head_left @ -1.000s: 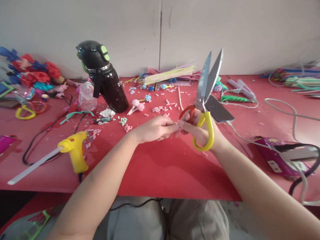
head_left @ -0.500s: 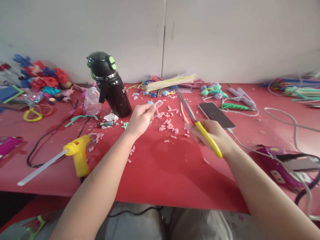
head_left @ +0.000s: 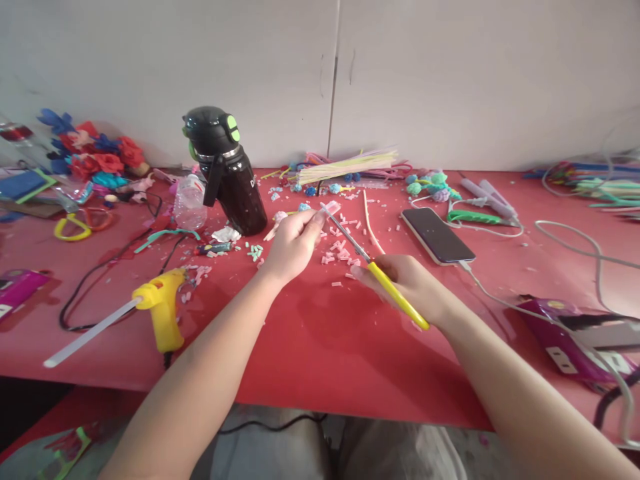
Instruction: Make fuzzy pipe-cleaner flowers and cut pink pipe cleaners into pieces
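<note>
My left hand (head_left: 295, 243) is closed, its thumb and fingertips pinching a small pink translucent piece (head_left: 332, 207). In my right hand (head_left: 405, 287) is a pair of scissors (head_left: 393, 290) with yellow handles. The blades point up and left, and their tips meet the pink piece at my left fingertips. Whether the blades are parted is hard to see. A thin pale pink strip (head_left: 369, 220) runs up from behind my right hand; its lower end is hidden. Many cut pink bits (head_left: 340, 252) lie scattered on the red table (head_left: 320, 360) between my hands.
A black bottle (head_left: 233, 180) stands behind my left hand. At left lies a yellow glue gun (head_left: 167, 303) with its cord. On the right are a phone (head_left: 439, 235) on a white cable and a purple package (head_left: 560, 333). Pale fuzzy stems (head_left: 350, 167) are bundled at the back.
The scissors have swung left and down, from standing apart to having their tips at the pink piece. My right hand moved slightly left and lower; the view shifted a little.
</note>
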The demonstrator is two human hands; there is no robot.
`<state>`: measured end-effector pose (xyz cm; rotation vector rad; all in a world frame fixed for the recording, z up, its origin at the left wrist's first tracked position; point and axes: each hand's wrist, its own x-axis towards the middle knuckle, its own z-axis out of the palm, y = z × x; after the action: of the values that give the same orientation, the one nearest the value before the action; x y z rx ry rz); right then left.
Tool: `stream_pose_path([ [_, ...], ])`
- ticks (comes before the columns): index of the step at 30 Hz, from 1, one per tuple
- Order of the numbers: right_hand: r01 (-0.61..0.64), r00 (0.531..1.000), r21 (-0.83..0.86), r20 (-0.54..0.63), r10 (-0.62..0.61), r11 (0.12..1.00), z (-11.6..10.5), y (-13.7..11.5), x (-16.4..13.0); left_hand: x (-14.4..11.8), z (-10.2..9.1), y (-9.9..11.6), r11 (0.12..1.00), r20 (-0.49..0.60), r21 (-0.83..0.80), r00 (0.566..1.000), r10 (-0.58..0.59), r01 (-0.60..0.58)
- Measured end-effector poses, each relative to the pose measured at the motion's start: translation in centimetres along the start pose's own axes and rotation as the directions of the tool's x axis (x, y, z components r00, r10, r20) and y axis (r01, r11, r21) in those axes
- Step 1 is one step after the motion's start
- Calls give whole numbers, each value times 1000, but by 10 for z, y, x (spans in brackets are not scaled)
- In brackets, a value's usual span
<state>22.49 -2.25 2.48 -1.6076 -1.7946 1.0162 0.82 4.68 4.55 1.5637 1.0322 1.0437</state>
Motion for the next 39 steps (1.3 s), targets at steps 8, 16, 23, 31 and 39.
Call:
stream_pose_path([
  [8, -16, 1000, -55, 13, 16, 998, -2, -11, -3, -2, 5, -1, 974, 52, 165, 987, 150, -157],
  [16, -88, 995, -314, -72, 68, 945, -3, -19, -10, -3, 8, 4, 961, 79, 227, 987, 141, -156],
  [23, -239, 969, -513, -67, 240, 825, -6, -28, -9, 3, 13, -12, 999, 150, 51, 989, -10, 2],
  [31, -246, 965, -418, -16, 263, 874, -6, -29, 3, 8, 18, -17, 952, 136, -158, 961, -241, 261],
  [39, -341, 939, -337, -78, 335, 878, -1, -27, 8, 10, 18, -9, 900, 146, -215, 923, -355, 380],
])
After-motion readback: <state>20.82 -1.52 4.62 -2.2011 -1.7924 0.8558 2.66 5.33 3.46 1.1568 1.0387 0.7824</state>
